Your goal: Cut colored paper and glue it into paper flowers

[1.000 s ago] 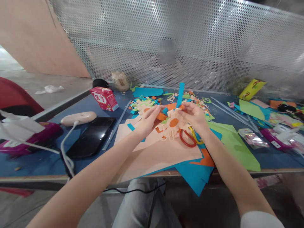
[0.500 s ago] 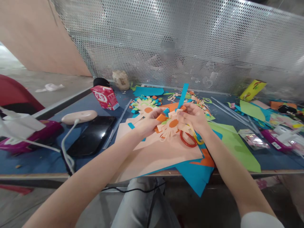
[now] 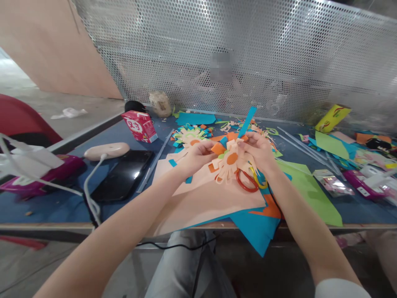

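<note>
Between my hands is a layered paper flower (image 3: 232, 159) with pale peach petals, an orange centre and orange, blue and green pieces behind. My left hand (image 3: 200, 156) pinches its left edge by an orange petal. My right hand (image 3: 258, 150) grips the upper right side, where a blue paper strip (image 3: 248, 121) sticks up; whether the fingers hold the strip too is hidden. Scissors with red and yellow handles (image 3: 247, 182) lie just below my right hand, their blades out of sight. Another finished-looking paper flower (image 3: 194, 136) lies behind my left hand.
Peach paper sheets (image 3: 204, 207) lie under my hands, with green paper (image 3: 310, 194) to the right. Left are a black phone (image 3: 124, 176), a pale device with a cable (image 3: 107, 151) and a red box (image 3: 139, 126). A perforated metal panel (image 3: 186, 54) closes off the back.
The flower has shifted slightly right and turned, showing more of its orange and blue petals. The blue strip leans further right. Both hands still hold on, and the view has shifted a little.
</note>
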Available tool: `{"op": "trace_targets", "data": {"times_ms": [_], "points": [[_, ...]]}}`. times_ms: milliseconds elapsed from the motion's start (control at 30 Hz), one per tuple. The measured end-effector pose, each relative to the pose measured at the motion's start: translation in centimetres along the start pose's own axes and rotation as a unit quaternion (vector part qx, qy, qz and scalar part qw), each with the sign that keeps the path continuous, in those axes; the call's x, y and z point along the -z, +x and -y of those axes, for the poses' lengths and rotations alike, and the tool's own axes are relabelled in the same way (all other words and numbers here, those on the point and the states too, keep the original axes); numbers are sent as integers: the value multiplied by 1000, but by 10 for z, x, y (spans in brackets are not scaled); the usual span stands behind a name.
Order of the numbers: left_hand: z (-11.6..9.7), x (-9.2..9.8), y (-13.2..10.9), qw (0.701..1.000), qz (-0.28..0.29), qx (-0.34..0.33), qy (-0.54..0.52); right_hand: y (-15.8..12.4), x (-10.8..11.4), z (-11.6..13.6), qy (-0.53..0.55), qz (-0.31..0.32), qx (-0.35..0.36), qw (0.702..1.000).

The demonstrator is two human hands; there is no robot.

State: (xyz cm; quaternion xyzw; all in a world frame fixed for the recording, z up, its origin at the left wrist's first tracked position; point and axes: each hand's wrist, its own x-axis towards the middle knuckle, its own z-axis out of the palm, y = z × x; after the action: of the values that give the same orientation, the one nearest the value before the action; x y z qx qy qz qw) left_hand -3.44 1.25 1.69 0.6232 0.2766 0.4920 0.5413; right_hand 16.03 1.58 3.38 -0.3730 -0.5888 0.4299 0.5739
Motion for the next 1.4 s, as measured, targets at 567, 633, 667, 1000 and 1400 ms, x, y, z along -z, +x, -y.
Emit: {"op": "trace_targets", "data": {"times_ms": [567, 633, 667, 1000, 1400], "points": [[-1, 3, 1, 999, -7, -20, 25, 0, -2, 3, 34, -12, -10, 999], [0, 2, 2, 999, -10, -25, 20, 0, -3, 3, 34, -17, -9, 999], [0, 1, 2, 999, -13, -28, 17, 0, -3, 3, 32, -20, -10, 999], [-2, -4, -2, 999, -3, -35, 20, 0, -7, -2, 46, -30, -26, 998], [-4, 0, -1, 996, 24, -48, -68, 6, 9, 0, 60, -28, 37, 997]]}}
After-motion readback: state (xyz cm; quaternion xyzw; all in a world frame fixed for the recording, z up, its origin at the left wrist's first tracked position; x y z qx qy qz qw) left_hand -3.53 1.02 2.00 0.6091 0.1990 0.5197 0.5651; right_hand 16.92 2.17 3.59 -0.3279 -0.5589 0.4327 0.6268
